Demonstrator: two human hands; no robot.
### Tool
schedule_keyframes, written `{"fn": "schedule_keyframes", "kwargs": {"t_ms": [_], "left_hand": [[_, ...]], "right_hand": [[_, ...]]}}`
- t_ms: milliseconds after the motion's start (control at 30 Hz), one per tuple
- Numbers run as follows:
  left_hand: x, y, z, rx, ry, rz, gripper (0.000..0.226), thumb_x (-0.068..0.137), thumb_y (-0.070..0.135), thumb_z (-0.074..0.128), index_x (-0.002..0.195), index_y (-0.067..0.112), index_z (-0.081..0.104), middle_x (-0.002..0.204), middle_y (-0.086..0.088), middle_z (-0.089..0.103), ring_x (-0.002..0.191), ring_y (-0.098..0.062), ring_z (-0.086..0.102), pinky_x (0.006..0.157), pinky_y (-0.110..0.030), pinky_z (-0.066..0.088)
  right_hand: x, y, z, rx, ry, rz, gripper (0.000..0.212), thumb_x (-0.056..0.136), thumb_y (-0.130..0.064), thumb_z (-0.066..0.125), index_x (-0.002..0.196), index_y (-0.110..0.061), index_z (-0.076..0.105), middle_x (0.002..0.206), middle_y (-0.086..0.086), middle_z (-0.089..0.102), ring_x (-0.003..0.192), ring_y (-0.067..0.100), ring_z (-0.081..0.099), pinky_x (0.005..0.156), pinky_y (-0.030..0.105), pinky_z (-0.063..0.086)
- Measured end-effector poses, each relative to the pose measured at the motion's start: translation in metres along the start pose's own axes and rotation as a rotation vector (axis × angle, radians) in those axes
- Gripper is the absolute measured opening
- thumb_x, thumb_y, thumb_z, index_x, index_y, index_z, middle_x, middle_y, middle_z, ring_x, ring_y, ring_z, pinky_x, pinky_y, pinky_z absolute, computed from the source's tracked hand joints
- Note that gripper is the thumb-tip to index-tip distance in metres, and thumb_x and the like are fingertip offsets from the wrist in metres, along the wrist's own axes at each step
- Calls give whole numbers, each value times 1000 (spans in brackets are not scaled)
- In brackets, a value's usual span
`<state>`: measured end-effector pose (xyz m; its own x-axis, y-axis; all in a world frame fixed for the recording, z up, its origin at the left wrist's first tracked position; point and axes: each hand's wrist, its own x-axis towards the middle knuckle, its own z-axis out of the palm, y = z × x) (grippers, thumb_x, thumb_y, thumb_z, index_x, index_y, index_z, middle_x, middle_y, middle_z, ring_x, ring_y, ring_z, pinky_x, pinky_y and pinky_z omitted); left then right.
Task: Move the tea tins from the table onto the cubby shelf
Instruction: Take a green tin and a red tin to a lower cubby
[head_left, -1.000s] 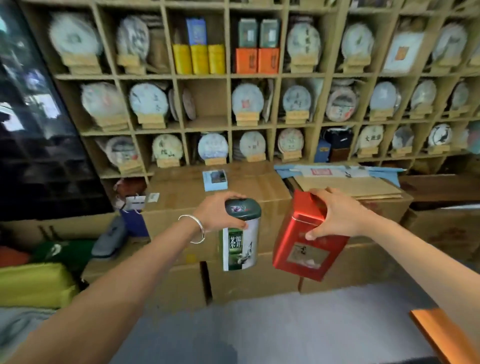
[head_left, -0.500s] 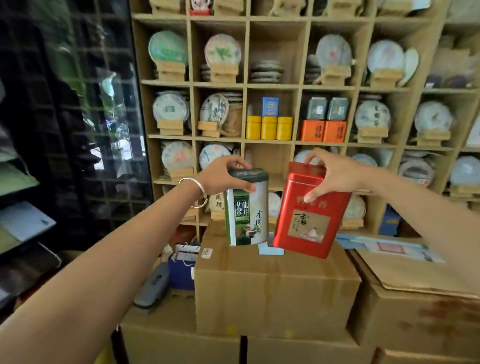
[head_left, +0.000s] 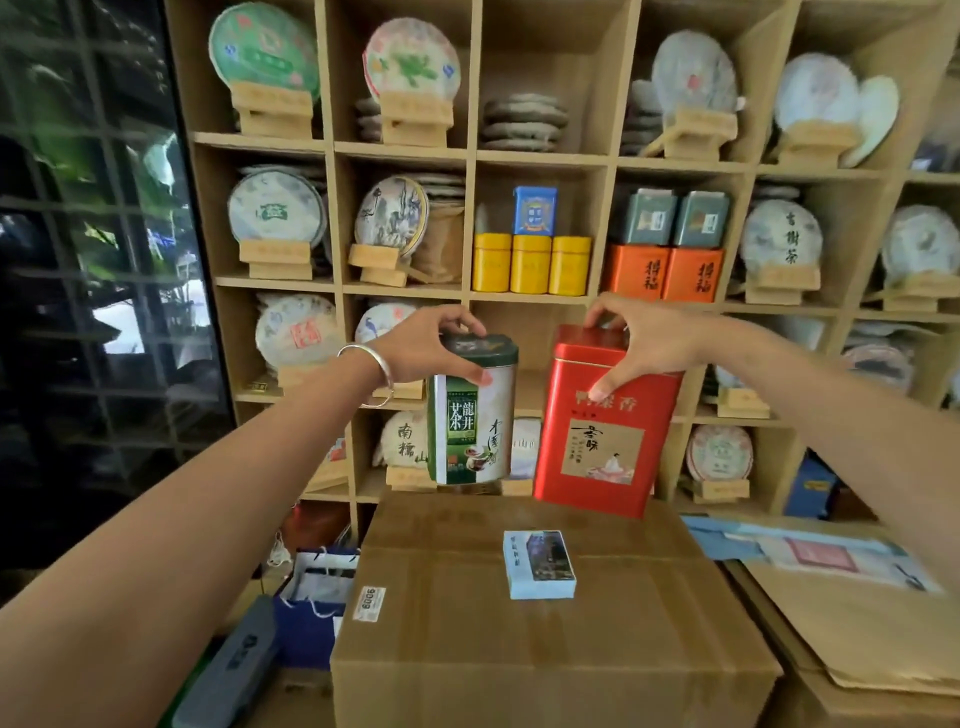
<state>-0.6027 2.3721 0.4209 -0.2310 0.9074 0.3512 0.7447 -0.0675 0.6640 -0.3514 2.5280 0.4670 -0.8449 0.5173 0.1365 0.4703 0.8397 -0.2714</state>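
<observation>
My left hand (head_left: 423, 349), with a silver bangle on the wrist, grips a green and white tea tin (head_left: 470, 415) by its dark green lid. My right hand (head_left: 641, 345) holds a red square tea tin (head_left: 602, 431) by its top edge. Both tins hang upright in the air, side by side, in front of the wooden cubby shelf (head_left: 540, 299). Behind and between them is a cubby with bare wood showing (head_left: 527, 332). The cubby above it holds three yellow tins (head_left: 530, 264) and a small blue box.
Stacked cardboard boxes (head_left: 545, 623) stand between me and the shelf, with a small light blue box (head_left: 540, 564) lying on top. Most cubbies hold round wrapped tea cakes on wooden stands. Orange and grey boxes (head_left: 665, 273) fill one cubby. A dark glass-fronted cabinet (head_left: 93, 260) is at left.
The view has come closer to the shelf and tilted upward. Both hands have carried the tins higher and forward, and the red tin has turned from tilted to nearly upright.
</observation>
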Motion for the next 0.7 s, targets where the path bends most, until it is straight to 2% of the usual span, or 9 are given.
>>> {"fn": "schedule_keyframes", "kwargs": {"t_ms": [67, 167, 200, 300, 400, 467, 567, 633, 700], "left_hand": [[21, -23, -1, -27, 4, -10, 50, 58, 25, 90, 100, 30, 63, 102, -1, 65, 86, -15, 66, 75, -16, 54], [53, -61, -2, -37, -25, -29, 52, 58, 23, 90, 102, 28, 62, 106, -4, 63, 92, -19, 65, 86, -32, 55], [65, -74, -2, -39, -35, -31, 52, 58, 24, 90, 101, 29, 62, 106, -3, 63, 92, -19, 65, 87, -34, 55], [104, -107, -1, -11, -52, -6, 52, 57, 29, 89, 101, 32, 62, 104, -1, 63, 91, -17, 65, 86, -33, 54], [148, -137, 3, 14, -84, 30, 56, 57, 31, 89, 106, 32, 62, 108, 3, 62, 96, -14, 62, 85, -27, 52], [179, -153, 9, 62, -109, 61, 60, 58, 32, 89, 111, 30, 61, 110, 7, 61, 98, -11, 60, 85, -25, 50], [222, -168, 23, 222, -174, 149, 64, 58, 40, 86, 114, 30, 57, 111, 7, 56, 96, -11, 56, 83, -26, 48], [245, -172, 34, 337, -238, 189, 69, 59, 47, 83, 119, 30, 54, 113, 5, 55, 97, -13, 54, 83, -27, 45], [266, -177, 44, 403, -286, 197, 72, 61, 49, 81, 123, 28, 51, 112, 3, 55, 97, -15, 54, 80, -27, 43]], "right_hand": [[29, 11, 6, -42, 17, -15, 88, 42, -62, 86, 114, -39, 41, 109, -12, 53, 89, 5, 56, 62, 22, 48], [74, 33, 19, -91, -9, -18, 89, 40, -64, 85, 113, -38, 39, 110, -8, 58, 92, 12, 60, 76, 35, 54], [90, 40, 23, -95, -20, -9, 89, 40, -64, 85, 112, -39, 39, 108, -8, 59, 90, 11, 62, 76, 35, 55], [136, 57, 34, -55, -36, 27, 84, 48, -55, 88, 113, -39, 38, 100, -11, 60, 81, 4, 62, 61, 25, 54], [175, 74, 44, -36, -27, 53, 86, 51, -51, 89, 118, -37, 37, 102, -11, 60, 81, 1, 61, 59, 20, 50], [200, 86, 49, -31, -29, 46, 95, 52, -47, 90, 129, -34, 35, 114, -7, 57, 91, 6, 61, 66, 20, 50], [232, 104, 54, -50, -37, 33, 111, 53, -44, 90, 142, -31, 25, 127, -2, 51, 107, 17, 57, 85, 33, 52], [250, 115, 56, -69, -55, 43, 116, 53, -44, 90, 145, -30, 21, 129, 2, 50, 110, 21, 56, 91, 41, 52], [266, 128, 59, -101, -69, 57, 116, 53, -45, 90, 145, -32, 20, 128, 3, 46, 110, 22, 53, 93, 42, 51]]}}
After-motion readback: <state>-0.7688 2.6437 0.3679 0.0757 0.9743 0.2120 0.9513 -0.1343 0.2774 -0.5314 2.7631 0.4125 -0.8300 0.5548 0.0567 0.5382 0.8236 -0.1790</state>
